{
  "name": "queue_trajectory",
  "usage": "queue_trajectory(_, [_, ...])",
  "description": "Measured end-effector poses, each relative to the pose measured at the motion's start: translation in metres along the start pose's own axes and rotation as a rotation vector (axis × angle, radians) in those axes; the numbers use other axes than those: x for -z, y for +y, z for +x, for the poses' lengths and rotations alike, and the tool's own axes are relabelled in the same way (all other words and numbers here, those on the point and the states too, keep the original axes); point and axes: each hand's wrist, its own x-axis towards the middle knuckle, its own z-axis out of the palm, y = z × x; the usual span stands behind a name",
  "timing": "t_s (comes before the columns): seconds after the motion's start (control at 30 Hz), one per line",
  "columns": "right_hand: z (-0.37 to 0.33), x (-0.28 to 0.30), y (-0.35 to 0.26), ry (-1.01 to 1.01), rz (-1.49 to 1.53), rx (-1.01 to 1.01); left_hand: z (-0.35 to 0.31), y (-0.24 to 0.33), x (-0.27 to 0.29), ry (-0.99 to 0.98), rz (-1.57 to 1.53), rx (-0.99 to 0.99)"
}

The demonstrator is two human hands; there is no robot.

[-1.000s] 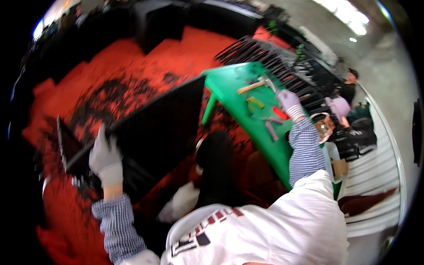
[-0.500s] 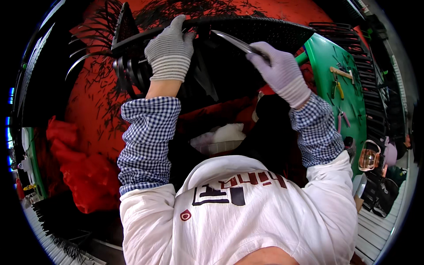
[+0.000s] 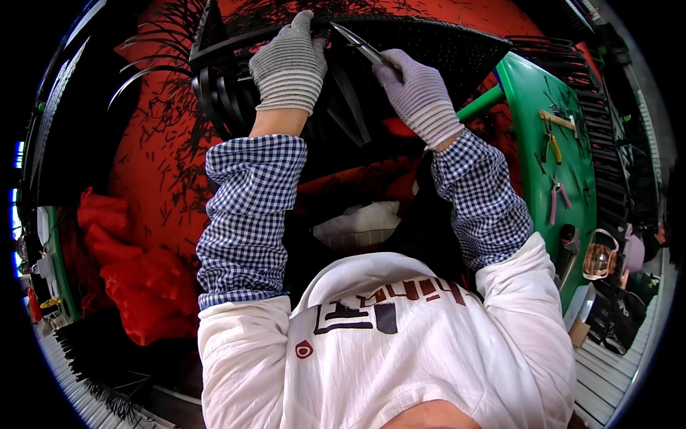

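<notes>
A black woven piece [image 3: 429, 53] with a small-holed weave stretches across the top of the view, like the side of a basket. My gloved left hand [image 3: 289, 68] is closed at its upper edge, gripping a part that its own fingers mostly hide. In my gloved right hand [image 3: 418, 96] is a long, pointed metal tool [image 3: 357, 44] with tapering blades. Its tip points up and left, just right of my left hand and close to the woven edge. Loose black strips [image 3: 346, 107] hang below the edge, and more strips [image 3: 153, 53] fan out at the left end.
Black offcuts lie over the red surface [image 3: 143, 143]. At right, a green table [image 3: 529, 136] holds yellow-handled pliers [image 3: 552, 146], pink-handled pliers [image 3: 557, 200] and a wooden-handled hammer [image 3: 557, 121]. Red cloth or bags [image 3: 146, 293] lie at left. A white bundle [image 3: 357, 222] sits near my lap.
My right hand and the pointed tool have moved left and up, closer to my left hand. The left hand and woven piece have shifted slightly right and up.
</notes>
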Motion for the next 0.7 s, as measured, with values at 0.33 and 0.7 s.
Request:
queue_trajectory(0.33, [0.002,-0.002,-0.006,-0.054,-0.005,-0.115,0.004,0.001,-0.009,0.066,-0.013,-0.013])
queue_trajectory(0.7, [0.003,0.001,-0.008,-0.012,-0.120,-0.075,0.006,0.014,0.016,-0.082,-0.065,0.040])
